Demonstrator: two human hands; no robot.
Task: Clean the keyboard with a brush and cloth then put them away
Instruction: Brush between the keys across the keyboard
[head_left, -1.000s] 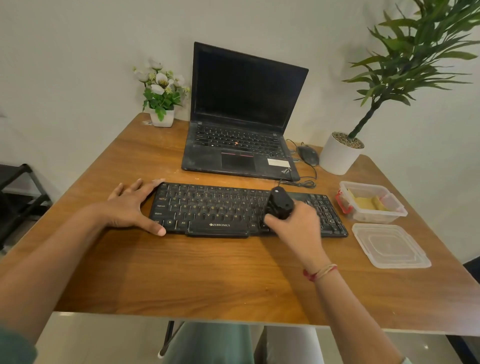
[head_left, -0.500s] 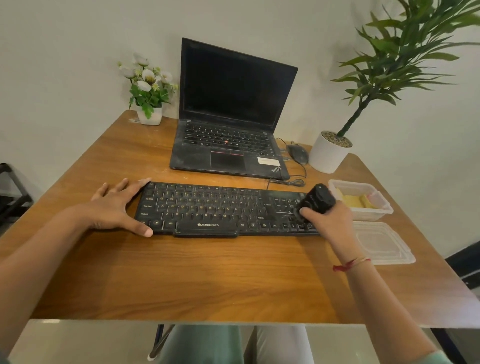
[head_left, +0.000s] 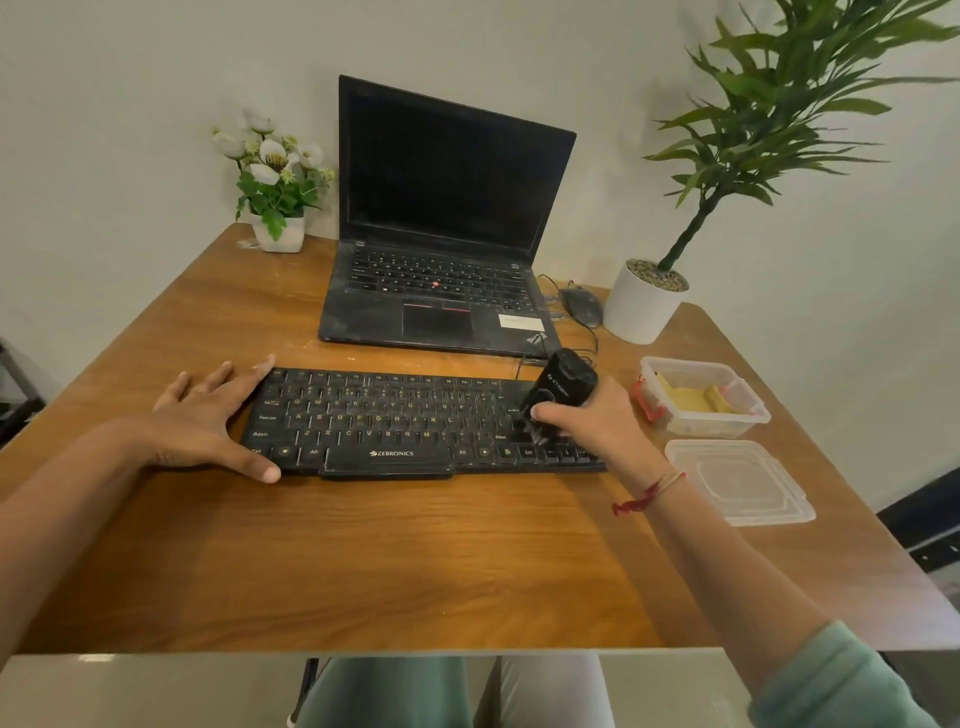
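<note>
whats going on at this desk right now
A person is brushing a black keyboard. The right hand grips a black brush, bristles down on the keys near the right end, while the left hand rests open against the left end. A yellow cloth sits in an open plastic container to the right, its lid beside it.

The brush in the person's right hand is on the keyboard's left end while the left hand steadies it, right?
Not quite. The head view shows the brush in the right hand on the right end of the keyboard, not the left. The left hand does steady it, flat against its left edge.
</note>
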